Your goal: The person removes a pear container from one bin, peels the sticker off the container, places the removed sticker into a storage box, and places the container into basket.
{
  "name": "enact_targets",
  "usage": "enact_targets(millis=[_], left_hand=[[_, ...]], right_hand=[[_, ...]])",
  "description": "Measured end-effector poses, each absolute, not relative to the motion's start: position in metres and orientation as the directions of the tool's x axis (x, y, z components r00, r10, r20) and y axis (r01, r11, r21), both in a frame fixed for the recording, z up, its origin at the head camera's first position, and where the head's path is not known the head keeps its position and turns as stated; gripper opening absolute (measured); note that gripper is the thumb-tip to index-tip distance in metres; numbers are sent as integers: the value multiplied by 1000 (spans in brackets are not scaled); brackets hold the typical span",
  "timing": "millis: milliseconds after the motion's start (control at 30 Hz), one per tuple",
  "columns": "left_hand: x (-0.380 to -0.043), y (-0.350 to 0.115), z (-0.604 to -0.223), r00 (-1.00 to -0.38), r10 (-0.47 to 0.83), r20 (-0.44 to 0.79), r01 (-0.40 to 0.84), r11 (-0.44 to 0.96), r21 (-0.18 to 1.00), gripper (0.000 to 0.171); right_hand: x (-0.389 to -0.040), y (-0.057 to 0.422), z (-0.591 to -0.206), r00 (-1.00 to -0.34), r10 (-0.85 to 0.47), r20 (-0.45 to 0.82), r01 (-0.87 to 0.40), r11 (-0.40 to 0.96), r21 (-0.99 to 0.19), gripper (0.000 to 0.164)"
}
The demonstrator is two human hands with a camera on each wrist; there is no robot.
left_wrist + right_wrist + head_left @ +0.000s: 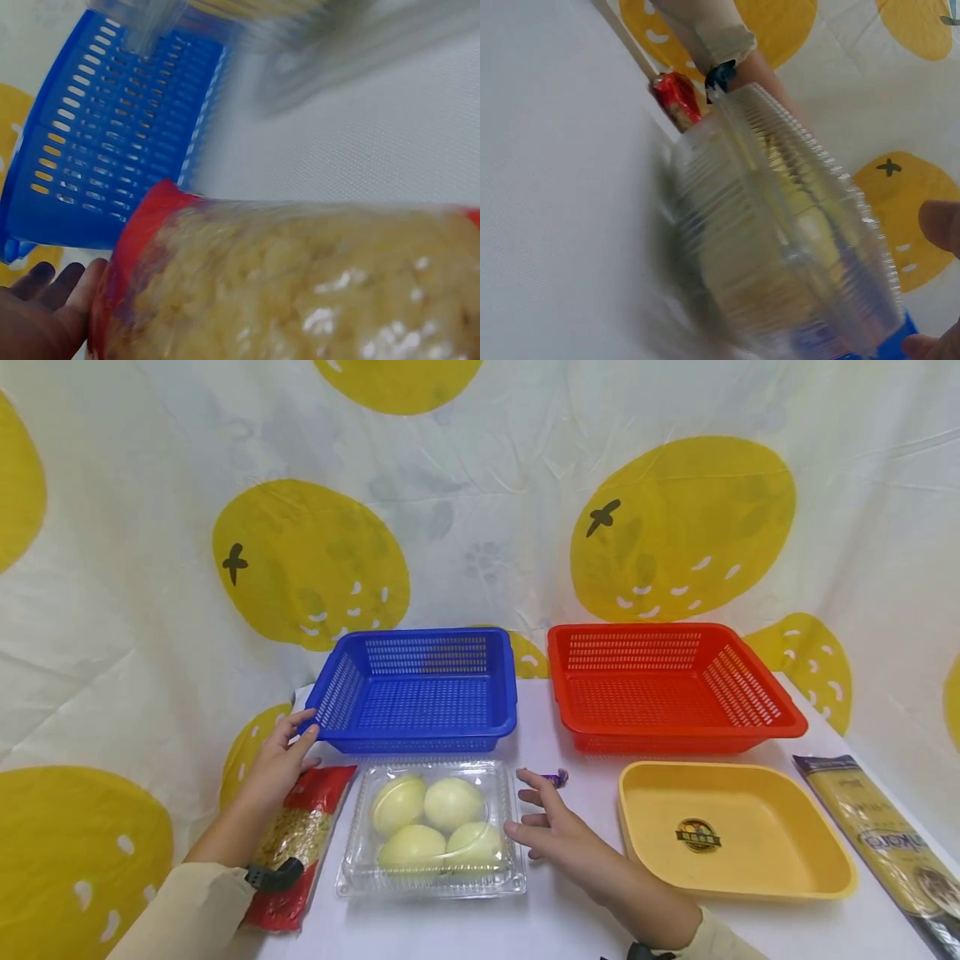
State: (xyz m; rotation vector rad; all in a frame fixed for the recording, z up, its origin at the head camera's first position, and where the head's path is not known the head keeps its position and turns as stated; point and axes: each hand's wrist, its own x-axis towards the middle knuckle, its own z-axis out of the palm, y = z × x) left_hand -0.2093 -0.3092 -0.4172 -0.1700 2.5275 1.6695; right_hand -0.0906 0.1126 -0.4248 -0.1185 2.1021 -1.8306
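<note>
A clear plastic clamshell box (pixel 348 860) with several pale yellow-green round fruits (pixel 453 804) inside sits at the middle of the table. My right hand (pixel 558 835) is beside its right edge, fingers spread and holding nothing; whether a fingertip touches the box I cannot tell. Over the far end of a red-and-clear bag of pasta (pixel 311 835), my left hand (pixel 281 760) reaches toward the blue basket's near left corner with loosely extended fingers. In the left wrist view those fingers lie beside the bag's red end (pixel 142 247); contact with the basket is unclear.
Behind the box stands a blue mesh basket (pixel 412 745), with a red mesh basket (pixel 675 739) to its right. A yellow tray (pixel 780 843) is at the right, beside a long brown-gold packet (pixel 885 843). A small purple-wrapped item (pixel 558 778) lies behind my right hand.
</note>
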Motion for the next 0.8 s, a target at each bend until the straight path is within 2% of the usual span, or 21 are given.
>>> enact_targets(millis=[167, 400, 800], left_hand=[[-214, -308, -425, -990, -28, -142, -143, 351, 926, 66], [-219, -306, -428, -993, 1, -120, -114, 297, 948, 63], [-223, -305, -429, -990, 13, -140, -131, 273, 953, 62]], right_hand=[[-96, 99, -436, -940, -289, -179, 150, 123, -981, 87], [-105, 93, -445, -955, -249, -159, 122, 158, -980, 90], [-121, 91, -457, -946, -309, -95, 13, 255, -967, 103]])
